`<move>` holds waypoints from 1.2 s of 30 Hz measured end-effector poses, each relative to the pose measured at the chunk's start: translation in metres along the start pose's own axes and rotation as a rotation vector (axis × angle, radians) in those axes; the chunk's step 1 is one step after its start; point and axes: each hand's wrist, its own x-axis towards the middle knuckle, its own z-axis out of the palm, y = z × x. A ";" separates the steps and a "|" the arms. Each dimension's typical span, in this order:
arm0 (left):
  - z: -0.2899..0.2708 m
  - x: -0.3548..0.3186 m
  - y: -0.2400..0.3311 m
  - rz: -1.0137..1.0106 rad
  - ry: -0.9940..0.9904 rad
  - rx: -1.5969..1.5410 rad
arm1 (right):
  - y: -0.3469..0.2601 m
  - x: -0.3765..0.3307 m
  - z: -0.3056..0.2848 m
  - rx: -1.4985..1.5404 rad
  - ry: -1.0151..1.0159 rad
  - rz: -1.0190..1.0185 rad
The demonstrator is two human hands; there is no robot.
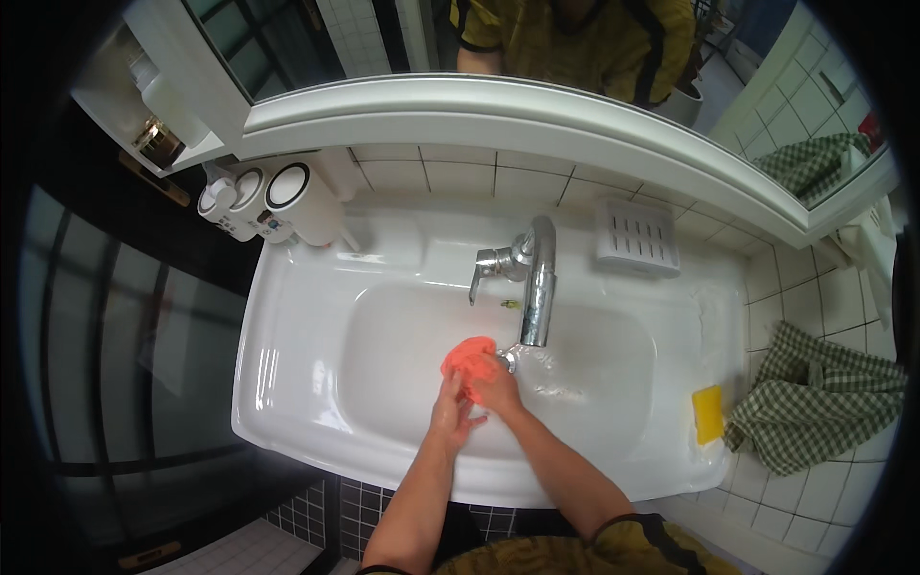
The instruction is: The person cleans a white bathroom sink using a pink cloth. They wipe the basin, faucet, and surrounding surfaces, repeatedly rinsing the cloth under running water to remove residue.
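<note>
Both my hands are low in the white sink basin (393,326), around a bright coral-orange cloth (467,356) that looks bunched up. My left hand (450,410) holds it from the near left side, with some fingers spread along it. Pressing on it from the right is my right hand (495,385), its fingers partly hidden against the cloth. Just beyond and to the right stands a chrome faucet (539,297), its spout pointing toward me. A metal drain fitting shows in part beside my right hand. Wet ripples glint on the basin floor to the right.
At the back left of the sink stand white containers (302,201). A slotted white soap dish (637,238) sits at the back right. On the right rim lies a yellow sponge (707,415), beside a green checked towel (815,402). A framed mirror (537,105) spans the back.
</note>
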 end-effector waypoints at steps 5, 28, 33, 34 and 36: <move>-0.027 0.027 -0.009 0.127 -0.314 -0.481 | -0.069 -0.075 0.012 -0.043 -0.161 -0.416; 0.007 -0.007 -0.012 0.241 -0.150 -0.158 | 0.000 0.037 -0.041 -0.338 0.162 -0.137; 0.018 -0.013 0.029 0.418 0.112 0.314 | 0.043 0.030 -0.036 -0.274 0.334 -0.152; 0.029 -0.014 0.040 0.492 0.037 0.307 | 0.039 0.019 -0.027 -0.217 0.249 -0.135; 0.053 -0.011 0.064 0.713 0.020 0.401 | 0.033 0.010 -0.013 -0.174 0.155 -0.118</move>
